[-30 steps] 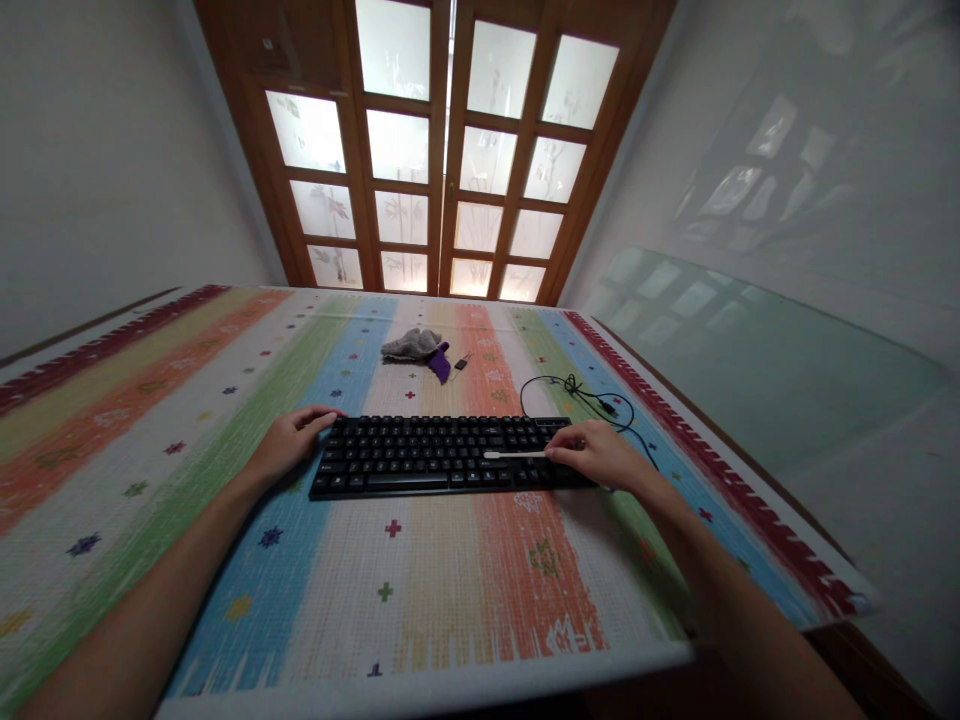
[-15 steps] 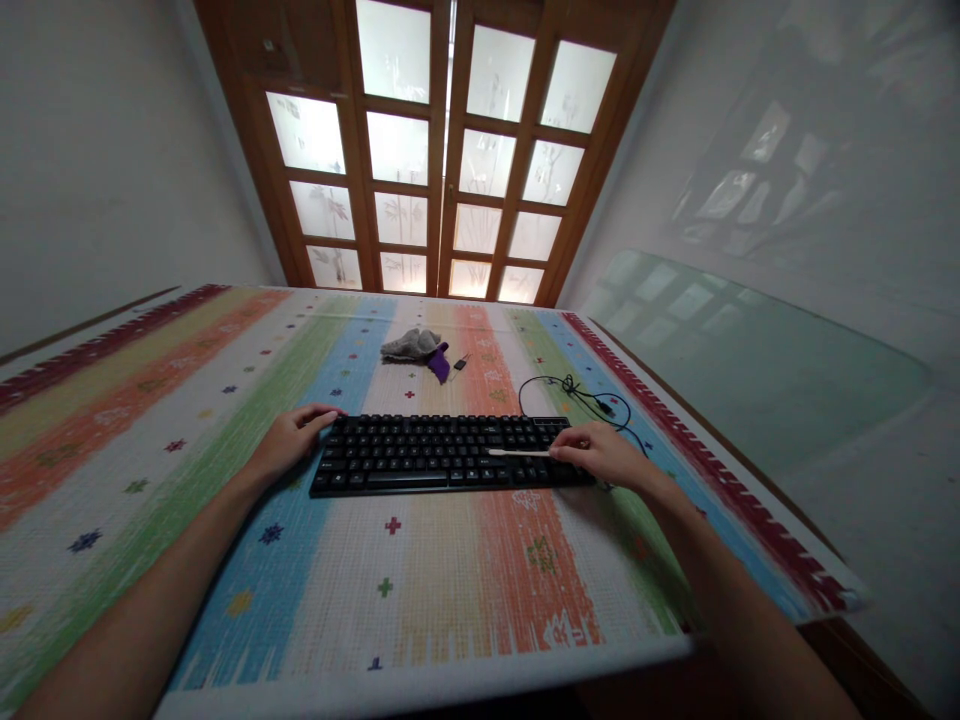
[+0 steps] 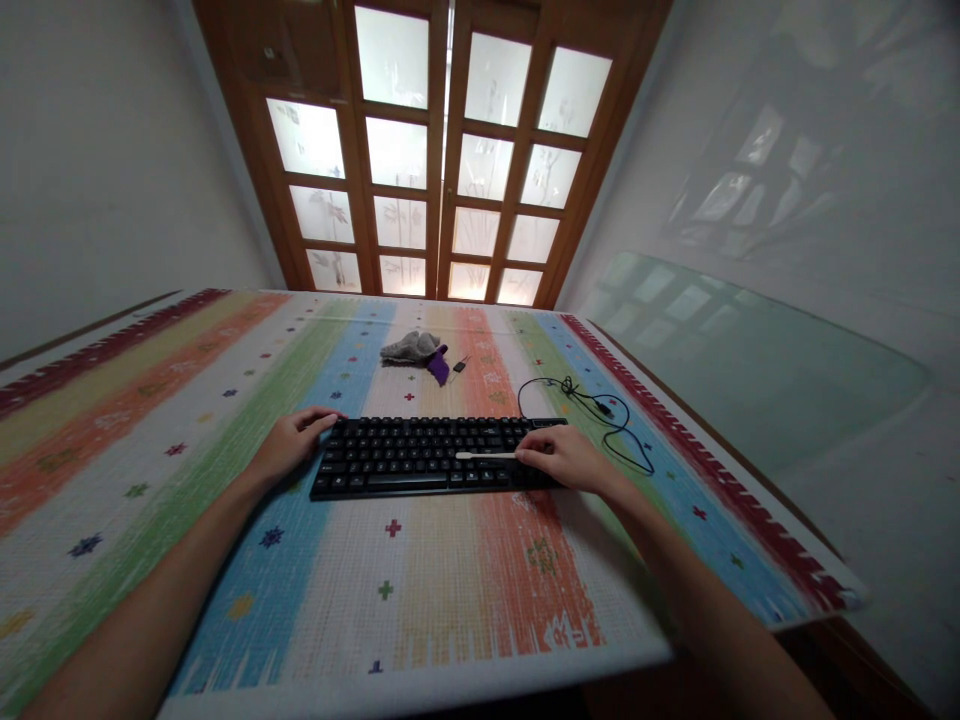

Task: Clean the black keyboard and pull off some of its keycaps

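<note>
Right hand (image 3: 564, 458) pinched white stick (image 3: 486, 456), tip lying across keys at keyboard (image 3: 420, 456) middle. Left hand (image 3: 292, 441) gripped nothing, fingers loosely bent, resting against keyboard's left end. Keyboard flat on striped cloth (image 3: 450, 580). Cable (image 3: 600, 415) coiled behind right hand.

Both bare forearms reach forward and converge slightly. The left hand (image 3: 289, 445) lies palm down with its fingers loosely curled and extended forward. The right hand (image 3: 561, 458) is palm down, its grip pinched closed, fingertips pointing left.
</note>
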`<state>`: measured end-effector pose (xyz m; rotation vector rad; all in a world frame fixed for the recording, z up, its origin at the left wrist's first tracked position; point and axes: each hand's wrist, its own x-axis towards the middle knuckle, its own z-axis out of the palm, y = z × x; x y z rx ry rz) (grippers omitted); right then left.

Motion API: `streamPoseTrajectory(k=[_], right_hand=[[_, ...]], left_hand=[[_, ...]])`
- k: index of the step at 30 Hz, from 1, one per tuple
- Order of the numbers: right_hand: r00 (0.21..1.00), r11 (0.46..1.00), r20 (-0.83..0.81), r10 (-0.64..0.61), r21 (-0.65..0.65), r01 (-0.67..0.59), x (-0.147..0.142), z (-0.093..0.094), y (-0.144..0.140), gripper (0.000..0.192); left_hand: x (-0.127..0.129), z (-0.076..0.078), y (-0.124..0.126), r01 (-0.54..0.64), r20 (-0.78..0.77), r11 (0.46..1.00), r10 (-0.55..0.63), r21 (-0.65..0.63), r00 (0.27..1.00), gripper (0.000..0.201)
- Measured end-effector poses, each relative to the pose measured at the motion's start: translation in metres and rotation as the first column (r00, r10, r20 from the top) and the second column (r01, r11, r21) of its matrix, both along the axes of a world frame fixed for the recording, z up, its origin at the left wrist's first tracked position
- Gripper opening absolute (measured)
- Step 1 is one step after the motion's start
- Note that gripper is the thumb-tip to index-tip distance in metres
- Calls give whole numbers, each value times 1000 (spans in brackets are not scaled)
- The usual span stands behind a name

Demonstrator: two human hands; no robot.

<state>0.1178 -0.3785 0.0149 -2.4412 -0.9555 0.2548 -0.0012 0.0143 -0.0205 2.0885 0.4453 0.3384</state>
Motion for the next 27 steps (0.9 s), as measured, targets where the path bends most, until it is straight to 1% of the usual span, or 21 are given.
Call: streamPoseTrajectory(k=[7,15,19,27], right_hand=[[1000,999,18,15,36,-15,-9,-6,19,23],[994,997,95,46,55,-51,-19,-7,39,20],[994,999,99,45,25,-48,-17,-5,40,20],[996,998,69,54,-17,-53,-9,-1,27,24]], left_hand=[[0,1,-1,-5,0,1000,5,0,1000,48],[0,4,-3,1,-1,1000,-1,-8,1000,52],[0,3,-3,-8,3,1000,9,-22,1000,51],[-1,3,-3,-11,9,1000,12,-15,1000,47]])
